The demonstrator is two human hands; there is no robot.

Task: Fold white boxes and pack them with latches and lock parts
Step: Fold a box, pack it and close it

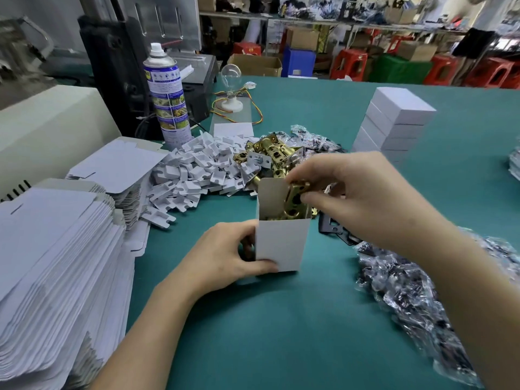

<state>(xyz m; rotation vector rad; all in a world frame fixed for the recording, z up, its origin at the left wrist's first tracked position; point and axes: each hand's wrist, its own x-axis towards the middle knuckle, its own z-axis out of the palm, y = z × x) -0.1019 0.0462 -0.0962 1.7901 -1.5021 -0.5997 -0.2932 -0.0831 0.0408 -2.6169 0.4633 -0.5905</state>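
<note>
A teal-green table mat (281, 333) fills the scene. At near left lies a tall stack of flat white cardboard box blanks (50, 263); at far right stands a column of closed white boxes (394, 122). A heap of clear plastic bags holding dark parts (408, 291) spreads at near right. Beyond the hands lie a pile of small white card inserts (197, 170) and a pile of brass latches (270, 156). In the middle an open white carton (281, 246) stands upright, mouth up. The left hand (222, 257) grips its left side, thumb across the near face. The right hand (351, 190) pinches a brass latch with round holes (295, 201), its long axis upright, lower end inside the carton.
</note>
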